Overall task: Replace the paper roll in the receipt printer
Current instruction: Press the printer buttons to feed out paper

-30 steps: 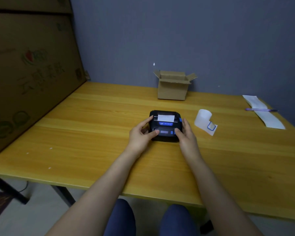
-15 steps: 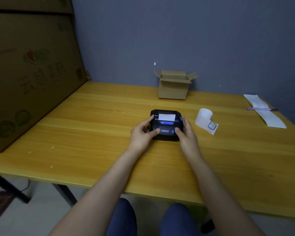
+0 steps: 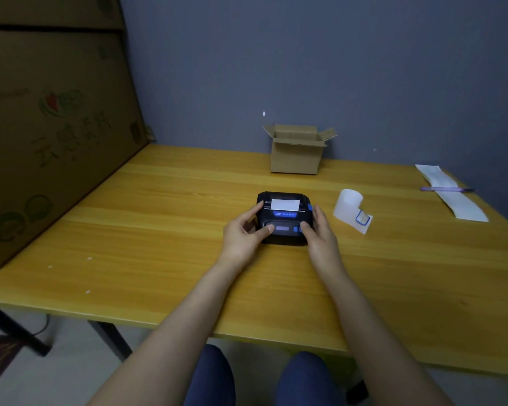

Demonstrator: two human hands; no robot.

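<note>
A small black receipt printer [image 3: 283, 215] with blue buttons sits in the middle of the yellow wooden table [image 3: 159, 230]. Its lid is down and a short white strip of paper sticks out of the slot on top. My left hand [image 3: 244, 234] grips the printer's left side, thumb on the front panel. My right hand [image 3: 318, 231] holds its right side, thumb on the front near the blue button. A white paper roll [image 3: 348, 208] stands to the right of the printer, its loose end with a blue-edged sticker lying on the table.
A small open cardboard box [image 3: 296, 152] stands at the back by the grey wall. A long paper strip [image 3: 452, 197] with a purple pen [image 3: 447, 189] across it lies at the far right. A large cardboard carton [image 3: 50, 136] fills the table's left side.
Both hands stay on the printer with almost no shift; only the view has drifted slightly.
</note>
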